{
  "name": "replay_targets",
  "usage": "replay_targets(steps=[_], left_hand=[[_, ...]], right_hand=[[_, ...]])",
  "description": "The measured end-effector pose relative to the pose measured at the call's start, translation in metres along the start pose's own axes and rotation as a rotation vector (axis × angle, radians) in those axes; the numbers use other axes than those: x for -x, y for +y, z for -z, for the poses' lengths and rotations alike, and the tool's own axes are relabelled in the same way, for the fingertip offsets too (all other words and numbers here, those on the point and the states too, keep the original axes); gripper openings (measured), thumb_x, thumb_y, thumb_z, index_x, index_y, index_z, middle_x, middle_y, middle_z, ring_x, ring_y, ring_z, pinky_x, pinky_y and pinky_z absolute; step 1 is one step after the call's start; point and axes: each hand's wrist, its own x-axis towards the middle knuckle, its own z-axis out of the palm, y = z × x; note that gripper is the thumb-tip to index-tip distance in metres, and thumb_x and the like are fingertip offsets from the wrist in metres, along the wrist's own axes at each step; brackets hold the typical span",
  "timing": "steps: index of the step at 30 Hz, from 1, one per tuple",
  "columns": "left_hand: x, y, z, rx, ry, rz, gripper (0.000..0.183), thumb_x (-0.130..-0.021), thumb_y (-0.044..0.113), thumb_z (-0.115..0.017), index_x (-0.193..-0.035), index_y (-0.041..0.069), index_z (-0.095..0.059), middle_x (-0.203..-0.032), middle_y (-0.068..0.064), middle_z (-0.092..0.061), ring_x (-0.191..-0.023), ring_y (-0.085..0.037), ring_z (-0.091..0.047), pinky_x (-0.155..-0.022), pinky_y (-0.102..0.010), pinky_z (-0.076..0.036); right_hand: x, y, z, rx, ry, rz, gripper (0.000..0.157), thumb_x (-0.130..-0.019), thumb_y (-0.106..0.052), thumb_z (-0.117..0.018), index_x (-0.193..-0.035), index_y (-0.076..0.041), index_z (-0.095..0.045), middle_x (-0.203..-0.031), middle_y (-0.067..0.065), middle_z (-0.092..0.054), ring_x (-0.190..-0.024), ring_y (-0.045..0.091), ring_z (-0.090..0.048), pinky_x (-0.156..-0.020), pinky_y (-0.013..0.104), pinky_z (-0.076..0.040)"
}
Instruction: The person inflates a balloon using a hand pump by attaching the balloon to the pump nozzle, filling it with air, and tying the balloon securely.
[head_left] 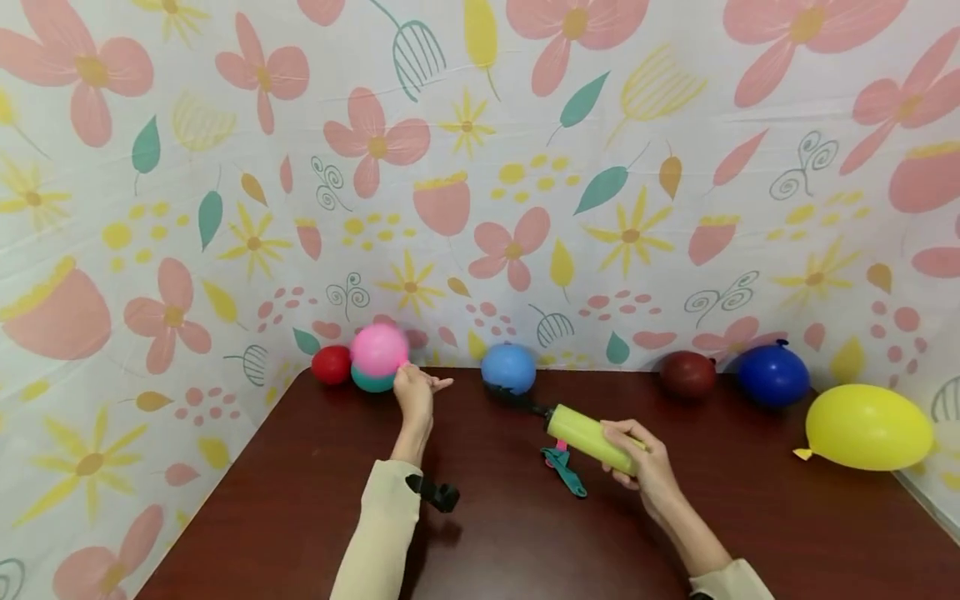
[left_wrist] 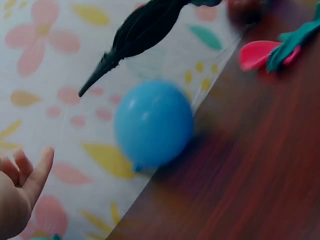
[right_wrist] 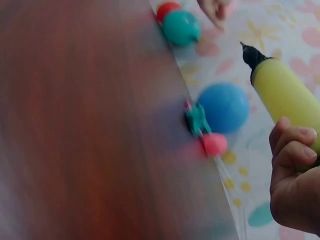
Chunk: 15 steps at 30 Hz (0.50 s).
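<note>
My left hand [head_left: 415,396] pinches the neck of an inflated pink balloon [head_left: 380,350], held up at the table's far left, overlapping a teal balloon [head_left: 372,382] behind it. In the left wrist view only part of that hand [left_wrist: 20,195] shows, with a finger extended. My right hand [head_left: 641,467] grips a yellow-green hand pump [head_left: 588,435] around its barrel. The pump's black nozzle [right_wrist: 253,55] points left toward the left hand, apart from the pink balloon. Below the pump lie limp balloons, one teal [head_left: 566,477] and one pink [left_wrist: 255,54].
Along the back of the dark brown table [head_left: 510,533] sit inflated balloons: red [head_left: 331,365], light blue [head_left: 508,368], dark red [head_left: 687,374] and dark blue [head_left: 774,375]. A large yellow balloon [head_left: 870,427] rests at the right edge. A flower-printed cloth [head_left: 480,275] hangs behind.
</note>
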Motion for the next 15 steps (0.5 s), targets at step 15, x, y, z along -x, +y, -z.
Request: replay_targets(steps=[15], left_hand=[[0.036, -0.02, -0.012, -0.169, -0.14, -0.101, 0.036, -0.108, 0.018, -0.027, -0.075, 0.01, -0.041, -0.055, -0.001, -0.045, -0.047, -0.009, -0.051, -0.058, -0.036, -0.06]], right_hand=[[-0.01, 0.018, 0.044, 0.215, 0.002, -0.079, 0.035, -0.096, -0.046, -0.056, -0.12, -0.02, -0.057, -0.071, -0.005, -0.07, -0.056, 0.01, -0.054, -0.053, 0.024, -0.041]])
